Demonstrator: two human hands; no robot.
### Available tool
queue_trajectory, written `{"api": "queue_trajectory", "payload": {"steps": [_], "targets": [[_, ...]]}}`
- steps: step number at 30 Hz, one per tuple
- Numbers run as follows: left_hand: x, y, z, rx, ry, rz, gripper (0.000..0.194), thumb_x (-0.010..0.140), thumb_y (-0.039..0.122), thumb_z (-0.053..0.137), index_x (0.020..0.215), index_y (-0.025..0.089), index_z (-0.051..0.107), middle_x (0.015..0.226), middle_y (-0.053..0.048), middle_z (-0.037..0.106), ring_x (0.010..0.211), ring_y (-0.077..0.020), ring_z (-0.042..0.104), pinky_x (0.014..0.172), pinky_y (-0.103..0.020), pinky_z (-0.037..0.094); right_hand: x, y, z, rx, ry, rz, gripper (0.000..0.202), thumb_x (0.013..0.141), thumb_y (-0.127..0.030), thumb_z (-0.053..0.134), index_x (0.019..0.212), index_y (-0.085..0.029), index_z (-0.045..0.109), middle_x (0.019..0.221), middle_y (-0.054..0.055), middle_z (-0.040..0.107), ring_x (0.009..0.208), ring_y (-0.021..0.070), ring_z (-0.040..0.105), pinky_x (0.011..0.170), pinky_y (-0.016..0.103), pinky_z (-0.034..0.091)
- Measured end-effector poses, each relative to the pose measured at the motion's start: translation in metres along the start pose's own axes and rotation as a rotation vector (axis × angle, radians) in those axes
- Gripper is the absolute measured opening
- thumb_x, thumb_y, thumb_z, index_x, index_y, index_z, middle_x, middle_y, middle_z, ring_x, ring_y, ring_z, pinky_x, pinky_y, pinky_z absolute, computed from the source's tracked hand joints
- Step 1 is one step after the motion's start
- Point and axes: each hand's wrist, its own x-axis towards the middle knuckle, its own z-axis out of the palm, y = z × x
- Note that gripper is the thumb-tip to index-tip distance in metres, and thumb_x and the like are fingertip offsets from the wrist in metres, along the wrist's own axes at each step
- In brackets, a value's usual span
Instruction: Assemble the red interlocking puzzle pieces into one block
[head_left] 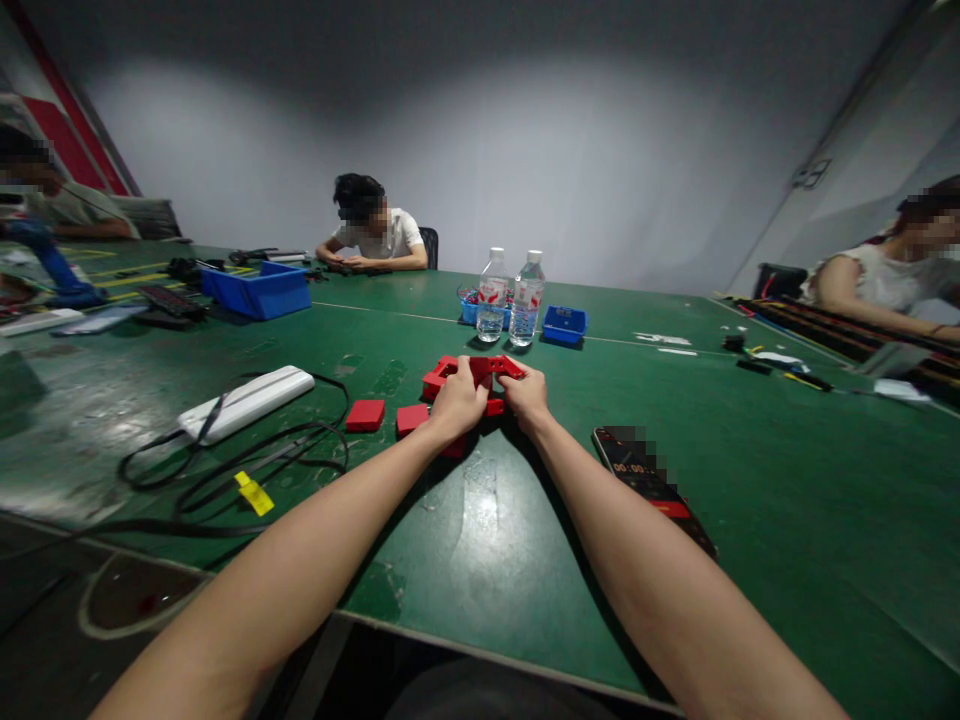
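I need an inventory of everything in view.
Table: one, green, throughout
Held part: seemingly one, red, centre
Square blocks: two, red, centre-left
Other parts: uncounted, red, centre
Water bottles: two, clear, mid-table
Containers: three, blue, mid-table and left
Smartphone: one, black, right
Corded device: one, white, left
Cables: uncounted, black, left
Tag: one, yellow, left
Small items: uncounted, mixed, both sides
People: three, pale-clothed, left, back, right
Wall: one, grey, back
Left grip, right grip: one each, bare, centre
Forearms: two, bare, foreground

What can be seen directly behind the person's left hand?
A red piece shows past the left hand; the hand covers the rest, so whether it joins the held red part cannot be seen.
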Motion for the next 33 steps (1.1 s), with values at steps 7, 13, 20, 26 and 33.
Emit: {"api": "queue_trajectory", "payload": {"steps": [7,13,20,26,33], "targets": [[0.000,0.002,0.000,0.048,0.010,-0.013,0.028,0.087,0.032,0.045,0.109,0.016,0.041,0.090,-0.015,0.069,0.085,-0.0276,0.067,0.069,-0.033,0.047,-0.004,-0.005,-0.003,-0.169,0.037,-0.034,0.050,0.061,-0.012,0.052,0.107,-0.021,0.070,0.095,0.001,0.074,0.083,0.0171,0.069,0.076,0.025,0.051],[-0.001,0.004,-0.002,0.083,-0.012,0.005,0.028,0.087,0.031,0.044,0.110,0.016,0.040,0.089,-0.015,0.068,0.085,-0.0276,0.067,0.067,-0.032,0.047,-0.007,-0.012,-0.005,-0.293,0.066,-0.018,0.046,0.063,-0.016,0.054,0.106,-0.023,0.071,0.092,0.000,0.075,0.084,0.0173,0.069,0.078,0.024,0.051],[-0.003,0.006,-0.004,0.140,-0.067,0.047,0.032,0.088,0.031,0.041,0.114,0.014,0.038,0.082,-0.016,0.068,0.074,-0.0293,0.067,0.061,-0.033,0.046,-0.005,-0.013,-0.005,-0.289,0.103,0.036,0.045,0.063,-0.018,0.056,0.106,-0.022,0.071,0.102,0.003,0.072,0.095,0.0192,0.067,0.084,0.026,0.049],[-0.004,0.006,-0.004,0.103,-0.113,0.104,0.034,0.087,0.027,0.042,0.117,0.014,0.036,0.080,-0.014,0.068,0.070,-0.0276,0.066,0.059,-0.031,0.044,-0.001,-0.005,-0.005,-0.204,0.106,0.030,0.043,0.066,-0.027,0.058,0.107,-0.021,0.070,0.103,0.005,0.072,0.097,0.0217,0.067,0.084,0.030,0.050],[-0.003,0.004,-0.002,0.085,-0.103,0.137,0.032,0.087,0.029,0.041,0.116,0.015,0.036,0.080,-0.013,0.067,0.070,-0.0256,0.066,0.058,-0.029,0.043,-0.003,-0.005,-0.005,-0.161,0.085,0.018,0.042,0.066,-0.025,0.057,0.105,-0.019,0.070,0.098,0.005,0.073,0.090,0.0198,0.068,0.079,0.027,0.050]]}}
